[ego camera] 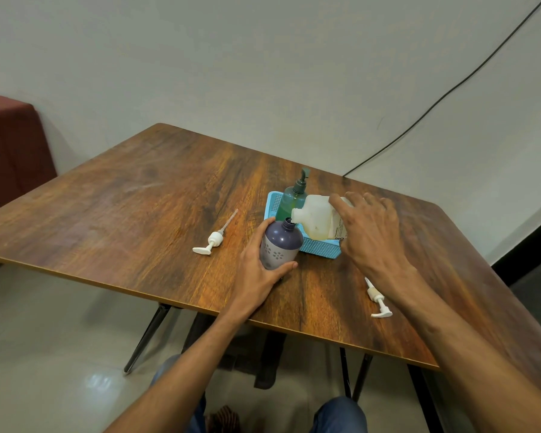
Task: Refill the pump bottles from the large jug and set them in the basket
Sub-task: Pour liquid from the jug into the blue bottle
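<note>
The table [132, 201] has a dark wood-grain top with rounded corners, carried on black legs [146, 339]. Four items rest directly on the top. A blue perforated basket [323, 247] sits right of centre. A purple bottle [281, 245], uncapped, stands upright just beside the basket's near-left corner. A white pump head [214, 240] lies on its side well left of the bottle. A second pump head [378, 300] lies near the front edge.

A plain room, home or office unclear: wood-grain table [138, 198], bare wall [200, 57], tiled floor [44, 354], maroon seat [10, 145].
</note>
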